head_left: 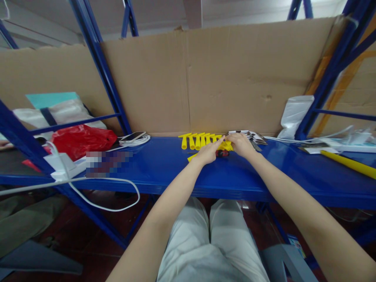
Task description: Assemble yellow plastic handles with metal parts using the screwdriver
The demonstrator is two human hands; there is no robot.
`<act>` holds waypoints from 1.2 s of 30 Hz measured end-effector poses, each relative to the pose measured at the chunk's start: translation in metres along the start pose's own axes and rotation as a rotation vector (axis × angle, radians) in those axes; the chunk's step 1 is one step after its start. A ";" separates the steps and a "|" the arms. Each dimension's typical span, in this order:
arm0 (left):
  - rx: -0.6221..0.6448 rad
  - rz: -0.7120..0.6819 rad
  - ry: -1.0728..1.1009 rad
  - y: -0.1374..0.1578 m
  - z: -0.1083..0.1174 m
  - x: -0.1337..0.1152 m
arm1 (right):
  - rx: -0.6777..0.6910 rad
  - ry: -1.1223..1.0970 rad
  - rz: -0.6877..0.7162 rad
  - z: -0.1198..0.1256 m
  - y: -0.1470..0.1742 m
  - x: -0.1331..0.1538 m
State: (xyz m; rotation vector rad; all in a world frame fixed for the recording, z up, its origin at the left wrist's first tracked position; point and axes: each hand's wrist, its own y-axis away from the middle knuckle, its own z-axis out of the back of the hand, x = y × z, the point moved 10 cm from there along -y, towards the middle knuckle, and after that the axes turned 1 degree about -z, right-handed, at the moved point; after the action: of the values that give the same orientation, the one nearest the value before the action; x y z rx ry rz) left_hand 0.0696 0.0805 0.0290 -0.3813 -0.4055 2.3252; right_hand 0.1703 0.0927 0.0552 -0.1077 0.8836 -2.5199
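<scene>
My left hand (pixel 209 153) reaches to the back of the blue shelf, fingers pointing right and pressed together. What they hold, if anything, is hidden. A yellow piece (pixel 192 157) sticks out left of this hand. Close beside it, my right hand (pixel 239 144) bends its fingers over a cluster of yellow T-shaped pieces (pixel 225 146); the fingertips of both hands nearly meet. Its exact grip is hidden. Several yellow T-shaped pieces with hollow round stems (pixel 197 141) lie in a row to the left. A red and black object (pixel 222 153) lies below the hands.
Cardboard (pixel 235 78) walls the back of the blue shelf (pixel 164 168). At left are a phone (pixel 133 136) with coiled white cable, a red plastic bag (pixel 84 140) and a white power strip (pixel 75 167). A white pouch (pixel 295 115) and a yellow tube (pixel 351 164) are right.
</scene>
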 end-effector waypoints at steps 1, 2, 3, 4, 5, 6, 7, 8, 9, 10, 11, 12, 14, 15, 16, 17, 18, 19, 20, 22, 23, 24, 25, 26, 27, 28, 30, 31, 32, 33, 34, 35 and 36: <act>-0.005 0.008 0.005 0.000 0.001 0.001 | -0.006 0.002 -0.075 0.002 0.000 -0.009; -0.011 0.015 0.013 0.000 0.002 0.001 | -0.005 -0.001 -0.180 0.002 0.002 -0.020; -0.017 0.020 0.021 0.000 0.003 0.002 | 0.005 -0.013 -0.308 0.001 0.005 -0.035; -0.021 0.023 0.028 0.000 0.004 0.002 | 0.022 -0.035 -0.444 -0.002 0.011 -0.050; -0.024 0.025 0.034 0.001 0.004 0.002 | 0.043 -0.066 -0.574 -0.006 0.018 -0.063; -0.026 0.028 0.036 0.001 0.005 0.003 | 0.068 -0.102 -0.684 -0.011 0.025 -0.075; -0.028 0.028 0.037 0.001 0.005 0.003 | 0.093 -0.139 -0.766 -0.017 0.032 -0.084; -0.029 0.027 0.037 0.001 0.006 0.003 | 0.114 -0.168 -0.823 -0.022 0.037 -0.090; -0.032 0.025 0.037 0.001 0.006 0.002 | 0.133 -0.186 -0.863 -0.026 0.041 -0.095; -0.034 0.023 0.037 0.001 0.006 0.002 | 0.150 -0.190 -0.893 -0.030 0.044 -0.100; -0.036 0.021 0.037 0.001 0.006 0.002 | 0.161 -0.186 -0.914 -0.033 0.047 -0.103; -0.038 0.020 0.037 0.001 0.006 0.002 | 0.166 -0.177 -0.929 -0.035 0.048 -0.106; -0.040 0.019 0.037 0.000 0.006 0.002 | 0.166 -0.161 -0.947 -0.037 0.049 -0.110; -0.041 0.019 0.038 0.000 0.005 0.003 | 0.172 -0.150 -0.941 -0.039 0.048 -0.110; -0.042 0.017 0.039 0.000 0.005 0.003 | 0.183 -0.136 -0.926 -0.041 0.047 -0.110; -0.043 0.013 0.041 0.000 0.004 0.003 | 0.199 -0.124 -0.909 -0.043 0.045 -0.108; -0.045 0.010 0.043 -0.001 0.004 0.004 | 0.219 -0.106 -0.886 -0.045 0.043 -0.106; -0.045 0.006 0.045 -0.001 0.004 0.004 | 0.243 -0.079 -0.854 -0.046 0.040 -0.103; -0.045 0.002 0.047 -0.001 0.003 0.003 | 0.271 -0.046 -0.818 -0.048 0.038 -0.098; -0.044 -0.003 0.050 -0.002 0.003 0.003 | 0.319 0.029 -0.745 -0.050 0.034 -0.089; -0.044 -0.004 0.051 -0.002 0.003 0.003 | 0.340 0.065 -0.708 -0.050 0.033 -0.084; -0.044 -0.005 0.053 -0.002 0.003 0.003 | 0.353 0.090 -0.678 -0.050 0.031 -0.080; -0.044 -0.007 0.055 -0.002 0.003 0.003 | 0.357 0.097 -0.660 -0.050 0.031 -0.077; -0.046 -0.010 0.058 -0.002 0.004 0.003 | 0.356 0.090 -0.647 -0.049 0.030 -0.074; -0.048 -0.014 0.062 -0.002 0.004 0.002 | 0.352 0.071 -0.636 -0.049 0.028 -0.072; -0.049 -0.020 0.065 -0.002 0.004 0.002 | 0.347 0.036 -0.633 -0.049 0.028 -0.071; -0.051 -0.027 0.069 -0.002 0.004 0.002 | 0.329 -0.056 -0.649 -0.049 0.027 -0.072; -0.051 -0.027 0.070 -0.002 0.004 0.002 | 0.320 -0.101 -0.662 -0.049 0.027 -0.074; -0.052 -0.025 0.070 -0.002 0.004 0.002 | 0.312 -0.142 -0.677 -0.049 0.027 -0.076; -0.053 -0.022 0.070 -0.002 0.005 0.002 | 0.304 -0.180 -0.693 -0.050 0.028 -0.079; -0.054 -0.021 0.071 -0.002 0.005 0.002 | 0.297 -0.212 -0.708 -0.050 0.029 -0.082; -0.057 -0.022 0.073 -0.002 0.005 0.002 | 0.294 -0.240 -0.721 -0.050 0.030 -0.084; -0.061 -0.024 0.075 -0.002 0.005 0.002 | 0.288 -0.268 -0.738 -0.051 0.031 -0.086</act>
State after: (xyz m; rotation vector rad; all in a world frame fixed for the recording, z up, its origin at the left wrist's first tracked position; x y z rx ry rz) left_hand 0.0679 0.0826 0.0340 -0.4887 -0.4422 2.2714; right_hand 0.2480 0.1389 0.0026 -0.7821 0.3982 -3.1594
